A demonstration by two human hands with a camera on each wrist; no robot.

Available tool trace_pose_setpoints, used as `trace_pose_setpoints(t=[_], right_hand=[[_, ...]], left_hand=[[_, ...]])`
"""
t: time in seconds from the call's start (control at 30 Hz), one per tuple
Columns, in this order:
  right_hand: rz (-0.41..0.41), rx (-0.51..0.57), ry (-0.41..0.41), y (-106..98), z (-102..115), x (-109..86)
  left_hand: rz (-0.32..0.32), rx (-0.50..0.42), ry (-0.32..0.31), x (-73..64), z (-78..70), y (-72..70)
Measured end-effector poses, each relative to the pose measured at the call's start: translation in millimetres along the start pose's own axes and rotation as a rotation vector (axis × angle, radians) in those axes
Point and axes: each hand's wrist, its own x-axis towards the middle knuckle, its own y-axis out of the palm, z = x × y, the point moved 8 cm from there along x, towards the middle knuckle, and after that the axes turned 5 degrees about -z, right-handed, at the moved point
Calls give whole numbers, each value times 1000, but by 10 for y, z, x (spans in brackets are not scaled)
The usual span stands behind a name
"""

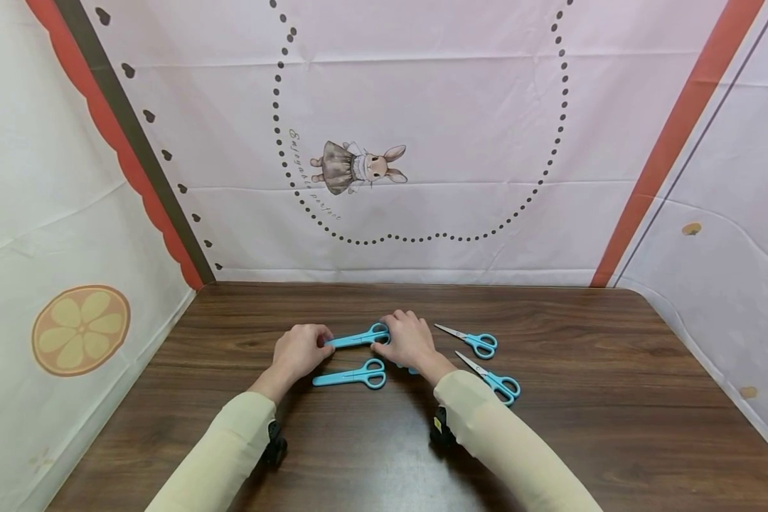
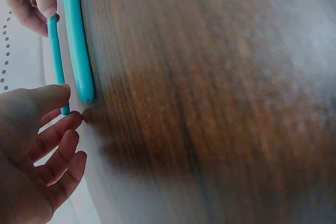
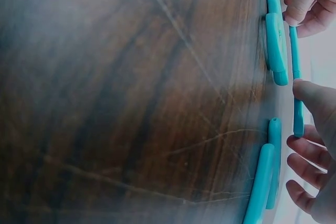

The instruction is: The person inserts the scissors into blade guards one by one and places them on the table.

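A pair of light-blue scissors (image 1: 353, 340) in a matching sheath is held level between both hands. The thumb and fingers of my left hand (image 1: 298, 351) pinch the sheath's tip end. At the other end my right hand (image 1: 411, 343) grips the finger loops, partly covering them. In both wrist views the held scissors (image 2: 56, 56) appear edge-on, raised off the table. Closer to me lies another sheathed pair of blue scissors (image 1: 342, 378), loops to the right. Two slim blue pieces (image 3: 259, 182) lie below my right hand, mostly hidden in the head view.
To the right of my right hand lie two bare-bladed scissors, one farther back (image 1: 473, 339) and one nearer (image 1: 491, 377), their points toward the upper left. The brown wooden table (image 1: 614, 398) ends at a printed white cloth (image 1: 473, 142) behind. Cloth also hangs at both sides.
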Motion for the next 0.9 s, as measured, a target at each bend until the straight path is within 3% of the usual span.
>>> trace_pose_setpoints(t=[0.9], right_hand=[[58,4,7,47,6,17]], left_hand=[[19,27,-9,47,39,38]])
